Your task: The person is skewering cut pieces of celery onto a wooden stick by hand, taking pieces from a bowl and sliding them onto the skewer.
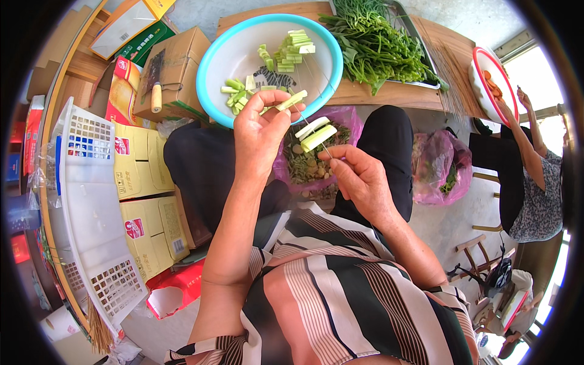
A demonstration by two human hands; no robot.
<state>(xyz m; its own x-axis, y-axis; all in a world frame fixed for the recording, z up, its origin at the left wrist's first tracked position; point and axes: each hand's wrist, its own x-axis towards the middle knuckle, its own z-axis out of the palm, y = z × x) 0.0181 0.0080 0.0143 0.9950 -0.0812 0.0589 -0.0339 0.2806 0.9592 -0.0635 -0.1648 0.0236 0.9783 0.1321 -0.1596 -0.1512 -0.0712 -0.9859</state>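
Note:
My left hand pinches a short cut piece of pale green stalk over the near rim of a white basin with a turquoise rim. Between thumb and fingers, my right hand grips the lower part of a thin skewer. Two cut stalk pieces sit side by side along it. The skewer's far end reaches the piece in my left hand; how far it pierces that piece is unclear. Inside the basin lie loose stalk pieces and a stack of skewered pieces.
Leafy greens fill a metal tray right of the basin, beside many thin skewers. A pink plastic bag of trimmings lies between my knees. Cartons and a white plastic basket stand left. Another person sits right, near a red-rimmed bowl.

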